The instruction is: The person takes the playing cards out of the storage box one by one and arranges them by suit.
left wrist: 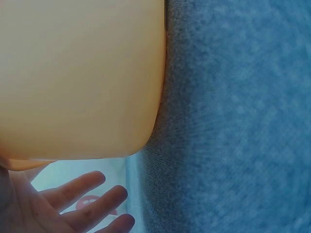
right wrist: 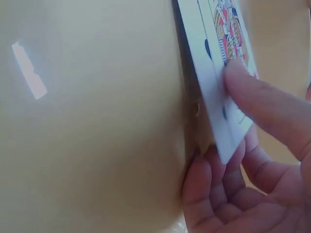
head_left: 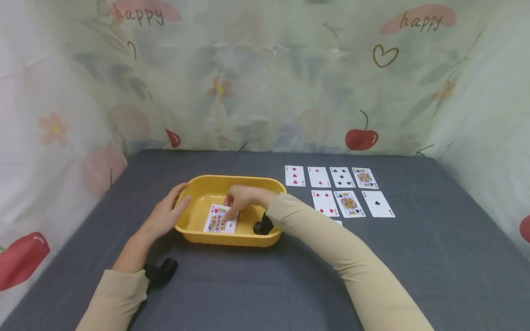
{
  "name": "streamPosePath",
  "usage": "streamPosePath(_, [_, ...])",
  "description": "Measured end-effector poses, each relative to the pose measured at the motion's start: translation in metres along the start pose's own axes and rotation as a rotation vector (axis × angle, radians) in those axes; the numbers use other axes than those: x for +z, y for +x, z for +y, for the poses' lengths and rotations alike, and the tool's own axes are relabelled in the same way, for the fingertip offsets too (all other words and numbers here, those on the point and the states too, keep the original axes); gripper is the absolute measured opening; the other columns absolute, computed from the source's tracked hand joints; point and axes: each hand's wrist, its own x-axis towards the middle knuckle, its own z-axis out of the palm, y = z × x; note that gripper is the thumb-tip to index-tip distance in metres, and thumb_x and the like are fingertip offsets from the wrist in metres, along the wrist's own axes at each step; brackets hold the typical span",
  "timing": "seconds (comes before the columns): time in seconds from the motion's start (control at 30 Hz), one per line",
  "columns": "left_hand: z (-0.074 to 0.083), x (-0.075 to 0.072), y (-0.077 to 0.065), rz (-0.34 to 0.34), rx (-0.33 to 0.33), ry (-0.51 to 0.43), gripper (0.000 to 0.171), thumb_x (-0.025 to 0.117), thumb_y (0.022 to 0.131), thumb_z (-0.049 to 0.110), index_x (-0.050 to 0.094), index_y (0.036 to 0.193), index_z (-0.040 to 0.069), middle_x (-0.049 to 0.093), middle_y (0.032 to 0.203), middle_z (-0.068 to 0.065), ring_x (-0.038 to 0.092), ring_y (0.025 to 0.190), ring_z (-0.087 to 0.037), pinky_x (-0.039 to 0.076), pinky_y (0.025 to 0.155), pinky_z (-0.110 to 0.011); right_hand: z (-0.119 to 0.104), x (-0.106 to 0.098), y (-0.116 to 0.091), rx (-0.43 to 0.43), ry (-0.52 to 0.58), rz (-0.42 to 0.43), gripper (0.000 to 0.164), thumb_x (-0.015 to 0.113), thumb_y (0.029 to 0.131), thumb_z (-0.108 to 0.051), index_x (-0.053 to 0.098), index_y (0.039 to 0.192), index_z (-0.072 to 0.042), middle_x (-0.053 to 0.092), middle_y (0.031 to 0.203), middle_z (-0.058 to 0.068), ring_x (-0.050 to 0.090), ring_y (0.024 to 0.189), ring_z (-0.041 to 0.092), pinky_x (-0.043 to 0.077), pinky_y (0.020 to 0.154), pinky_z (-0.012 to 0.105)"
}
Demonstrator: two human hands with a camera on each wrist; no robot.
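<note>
A yellow plastic tub (head_left: pixel 194 236) stands on the dark cloth. My left hand (head_left: pixel 165 214) grips its left end, the thumb over the rim; in the left wrist view the other fingers (left wrist: pixel 99 206) spread out past the tub's wall (left wrist: pixel 82 82). Inside the tub, my right hand (head_left: pixel 244 197) pinches overlapping playing cards (head_left: pixel 216 225). A red face card with hearts lies over a card showing a small black pip. From the right wrist view, the thumb presses on the cards' faces (right wrist: pixel 216 116), with curled fingers at their lower edge. How many cards are stacked is unclear.
To the right, more playing cards lie face up in rows, among them a three of hearts (head_left: pixel 295 176), a black king (head_left: pixel 349 204) and an ace of clubs (head_left: pixel 378 204). One card is mostly hidden by the right sleeve (head_left: pixel 323 234). A printed curtain (head_left: pixel 265 101) hangs behind.
</note>
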Motion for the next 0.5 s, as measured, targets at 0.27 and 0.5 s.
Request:
streamPosePath(0.27, [0.0007, -0.0002, 0.0006, -0.003, -0.005, 0.001, 0.065, 0.032, 0.099, 0.047, 0.015, 0.149, 0.01, 0.03, 0.146, -0.028, 0.036, 0.129, -0.043, 0.033, 0.103, -0.058, 0.001, -0.0012, 0.0011, -0.038, 0.129, 0.07, 0.025, 0.071, 0.081, -0.012, 0.063, 0.102, 0.0, 0.057, 0.075, 0.0, 0.051, 0.056, 0.009, 0.044, 0.052, 0.018])
streamPosePath(0.5, [0.0003, 0.0006, 0.0006, 0.004, -0.01, -0.001, 0.064, 0.032, 0.099, 0.047, 0.016, 0.149, 0.01, 0.03, 0.146, -0.028, 0.036, 0.129, -0.043, 0.033, 0.103, -0.058, 0.0001, -0.0026, 0.0006, -0.023, 0.124, 0.135, 0.032, 0.071, 0.082, -0.016, 0.059, 0.108, -0.002, 0.062, 0.092, 0.007, 0.052, 0.066, 0.008, 0.043, 0.056, 0.016])
